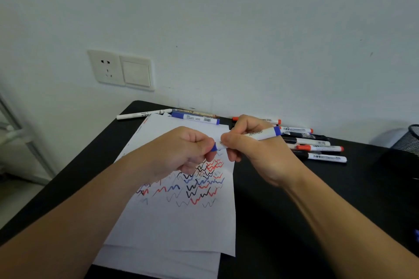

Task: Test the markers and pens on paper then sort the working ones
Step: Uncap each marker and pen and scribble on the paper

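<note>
A white marker with blue ends (pixel 256 135) is held level above the paper (pixel 181 222). My right hand (pixel 251 149) grips its barrel. My left hand (pixel 181 149) pinches the blue cap (pixel 214 147) at its left end. The paper carries several red, blue and black zigzag test lines (pixel 195 183). A pile of red and black markers (pixel 317 145) lies on the table to the right of my right hand. At the back lie a blue marker (pixel 195 118) and a white pen (pixel 142 114).
The black table (pixel 294 222) stands against a white wall with a socket and switch plate (pixel 122 70). A black mesh holder (pixel 408 138) is at the right edge. A second sheet (pixel 158 263) lies under the paper. The table's left edge drops to the floor.
</note>
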